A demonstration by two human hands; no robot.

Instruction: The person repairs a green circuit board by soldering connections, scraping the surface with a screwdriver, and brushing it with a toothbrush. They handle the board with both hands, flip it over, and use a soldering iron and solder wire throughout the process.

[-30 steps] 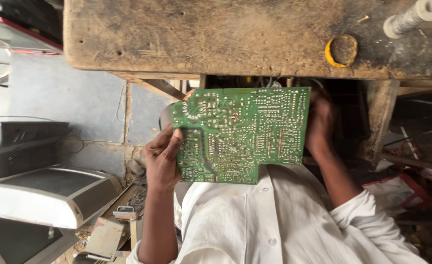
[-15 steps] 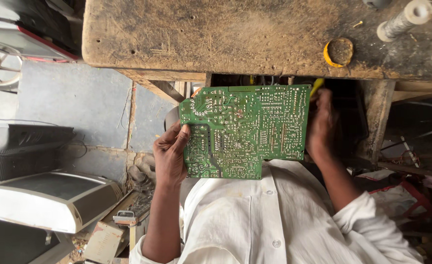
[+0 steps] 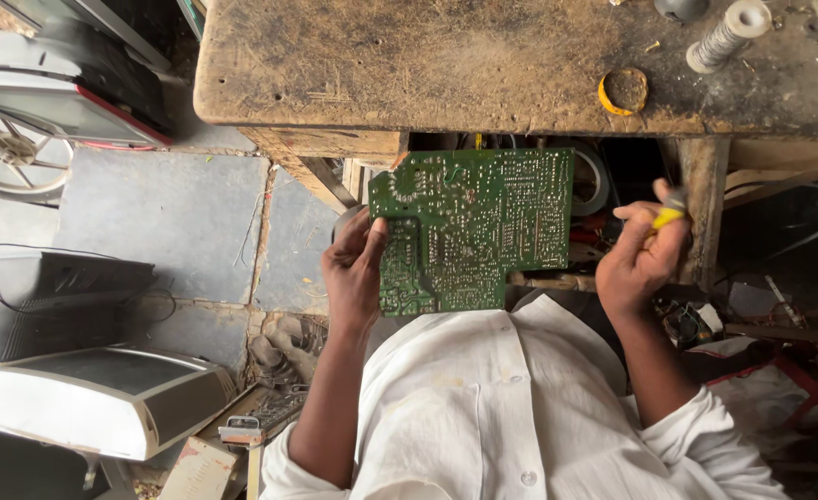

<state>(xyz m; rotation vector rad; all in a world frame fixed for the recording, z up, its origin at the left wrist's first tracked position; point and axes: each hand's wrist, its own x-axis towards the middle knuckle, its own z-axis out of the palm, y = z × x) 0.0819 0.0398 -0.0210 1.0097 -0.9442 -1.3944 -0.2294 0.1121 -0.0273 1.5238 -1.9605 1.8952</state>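
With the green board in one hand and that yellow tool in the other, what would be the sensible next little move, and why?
Probably bring the right hand with its yellow-handled tool over to the green circuit board. The left hand alone holds the board up, solder side showing, while the tool sits apart, off its right edge.

My left hand is raised in front of my chest, forearm bare and angled upward, thumb and fingers pinched closed on an edge. My right hand is raised at the same height, well apart from the left, fingers curled closed in a grip, white sleeve at the elbow.
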